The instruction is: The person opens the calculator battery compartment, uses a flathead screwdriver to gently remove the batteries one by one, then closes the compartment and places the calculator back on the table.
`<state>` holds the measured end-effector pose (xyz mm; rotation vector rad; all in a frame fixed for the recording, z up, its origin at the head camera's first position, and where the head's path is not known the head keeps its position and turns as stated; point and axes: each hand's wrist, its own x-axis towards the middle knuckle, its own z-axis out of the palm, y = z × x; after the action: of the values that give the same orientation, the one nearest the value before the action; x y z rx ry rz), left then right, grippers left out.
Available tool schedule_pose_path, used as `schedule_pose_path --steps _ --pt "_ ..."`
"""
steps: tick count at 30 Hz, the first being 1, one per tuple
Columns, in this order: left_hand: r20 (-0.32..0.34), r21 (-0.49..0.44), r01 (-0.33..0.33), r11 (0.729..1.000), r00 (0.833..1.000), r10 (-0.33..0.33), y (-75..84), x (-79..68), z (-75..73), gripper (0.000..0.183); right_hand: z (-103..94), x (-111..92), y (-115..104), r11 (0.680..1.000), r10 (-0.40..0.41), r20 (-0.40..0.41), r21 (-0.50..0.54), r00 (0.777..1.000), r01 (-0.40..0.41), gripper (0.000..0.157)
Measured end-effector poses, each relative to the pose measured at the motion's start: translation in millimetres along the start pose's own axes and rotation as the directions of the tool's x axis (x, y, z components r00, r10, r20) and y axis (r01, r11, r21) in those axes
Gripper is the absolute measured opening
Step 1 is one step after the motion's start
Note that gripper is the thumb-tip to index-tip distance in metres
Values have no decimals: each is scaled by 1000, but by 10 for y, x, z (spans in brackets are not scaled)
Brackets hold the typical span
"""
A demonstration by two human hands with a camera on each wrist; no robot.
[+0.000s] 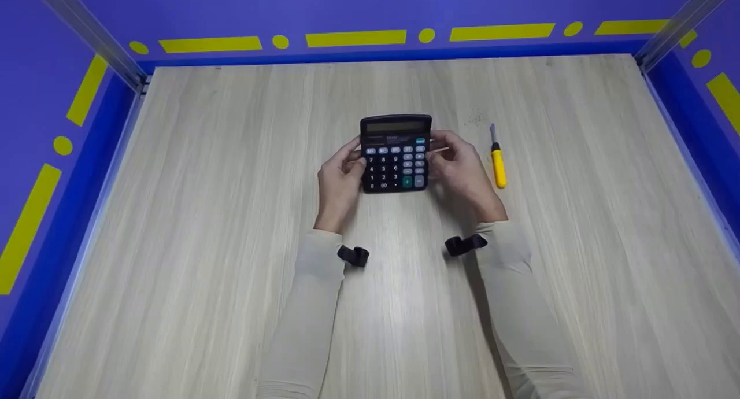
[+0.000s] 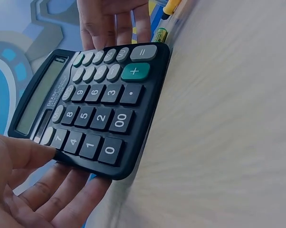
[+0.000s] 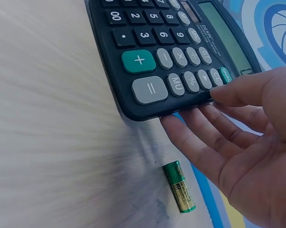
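A black desktop calculator (image 1: 396, 154) is held between both hands, its keys and display facing up toward the head camera. My left hand (image 1: 340, 182) grips its left edge, thumb on the rim and fingers beneath, as the left wrist view also shows. On the opposite edge my right hand (image 1: 462, 170) pinches the calculator, with its thumb (image 3: 243, 89) beside the grey keys and its fingers (image 3: 200, 135) underneath. The display (image 3: 226, 35) shows a few dark segments at one end. A green and gold battery (image 3: 179, 186) lies on the table below the calculator, hidden in the head view.
To the right of my right hand lies a screwdriver (image 1: 498, 159) with a yellow handle, its tip pointing away. Small dark specks (image 1: 477, 118) dot the wood-patterned table (image 1: 219, 225) beyond it. Blue walls (image 1: 370, 17) with yellow marks border the table's back and sides.
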<state>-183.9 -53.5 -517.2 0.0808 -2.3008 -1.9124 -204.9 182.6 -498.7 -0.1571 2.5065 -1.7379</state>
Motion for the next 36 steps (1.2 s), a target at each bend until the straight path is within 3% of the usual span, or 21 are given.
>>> schedule_pose_path --steps 14,36 --pt "48 -7 55 998 997 -55 3 13 13 57 34 8 37 997 23 26 -71 999 -21 50" --pt "64 133 136 982 987 -145 -15 32 17 54 58 29 62 987 136 80 -94 987 -129 49"
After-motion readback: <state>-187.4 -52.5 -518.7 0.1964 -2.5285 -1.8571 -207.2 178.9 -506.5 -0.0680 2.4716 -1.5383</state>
